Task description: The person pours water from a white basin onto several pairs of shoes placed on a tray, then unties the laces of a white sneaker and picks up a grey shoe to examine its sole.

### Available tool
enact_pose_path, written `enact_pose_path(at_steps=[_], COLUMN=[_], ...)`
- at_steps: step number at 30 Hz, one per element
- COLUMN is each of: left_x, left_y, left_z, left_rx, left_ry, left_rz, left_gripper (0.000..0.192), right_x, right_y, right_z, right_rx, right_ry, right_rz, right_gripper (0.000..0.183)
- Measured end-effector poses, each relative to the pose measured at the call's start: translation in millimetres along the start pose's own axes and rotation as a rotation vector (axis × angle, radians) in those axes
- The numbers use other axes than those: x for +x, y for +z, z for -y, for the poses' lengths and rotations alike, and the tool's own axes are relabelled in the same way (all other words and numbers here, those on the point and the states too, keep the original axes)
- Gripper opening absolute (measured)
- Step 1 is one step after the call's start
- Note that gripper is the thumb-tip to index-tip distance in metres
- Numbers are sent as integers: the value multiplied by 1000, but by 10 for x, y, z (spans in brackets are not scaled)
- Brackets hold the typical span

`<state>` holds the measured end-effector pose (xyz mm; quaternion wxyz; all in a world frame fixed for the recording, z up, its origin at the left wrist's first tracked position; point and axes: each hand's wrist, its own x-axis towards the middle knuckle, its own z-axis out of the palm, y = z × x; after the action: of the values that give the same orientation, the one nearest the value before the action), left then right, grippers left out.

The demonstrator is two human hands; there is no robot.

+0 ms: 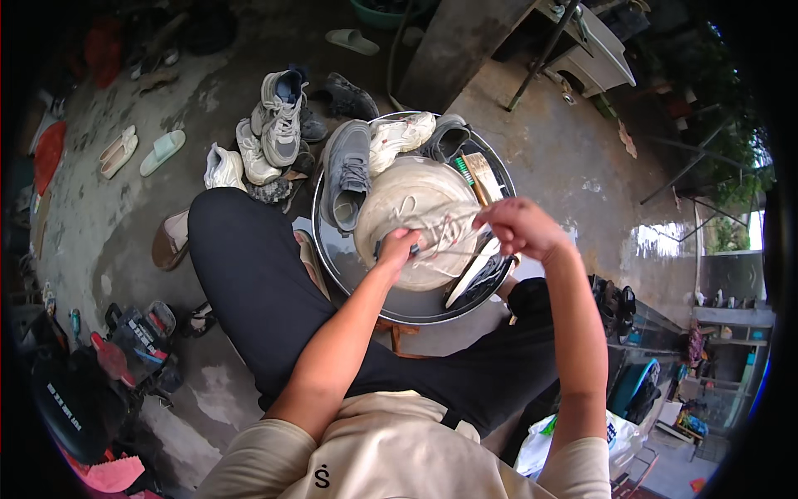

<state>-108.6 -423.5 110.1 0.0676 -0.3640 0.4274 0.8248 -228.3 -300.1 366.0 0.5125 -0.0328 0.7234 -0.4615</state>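
My left hand (399,248) grips the heel end of a light-coloured lace-up shoe (444,229), blurred by motion. At the shoe's other end, my right hand (523,229) pinches the pale shoelace (408,204), strands of which stretch across the shoe. Beneath both hands is a round cream-coloured disc-like surface (393,181) inside a wide metal basin (358,290). Around it in the basin lie a grey sneaker (348,165), a white sneaker (399,138), a dark grey shoe (450,134), a black shoe with a white sole (475,274) and a wooden brush (483,174) beside green bristles (463,170).
Left of the basin, several worn sneakers (280,128) are heaped on the wet concrete floor (206,93). Light green slippers (163,153) and cream flats (118,151) lie farther left. A concrete pillar (461,50) rises behind the basin. A white plastic bag (536,443) sits at my right.
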Motion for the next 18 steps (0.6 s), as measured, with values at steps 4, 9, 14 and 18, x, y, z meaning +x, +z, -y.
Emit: enact_pose_path(at_steps=[4,9,14,18], left_x=[166,237,325,548], left_y=[-13,-79,-75,-158], left_z=[-114,1,23,205], left_rx=[-211,-251,-118,-79], left_ry=[61,-14,-90,50], left_rz=[157,80,-95,-156], left_gripper=[21,22,27,22], right_x=[-10,223,393,348], right_y=[-60,-54,-168,-445], right_z=[59,-536,-917,-1042], right_rx=[201,411,-341,-1340], right_ry=[-261,-253,-15,-173], right_rz=[25,84,-262,-331], right_gripper=[19,26,20,17])
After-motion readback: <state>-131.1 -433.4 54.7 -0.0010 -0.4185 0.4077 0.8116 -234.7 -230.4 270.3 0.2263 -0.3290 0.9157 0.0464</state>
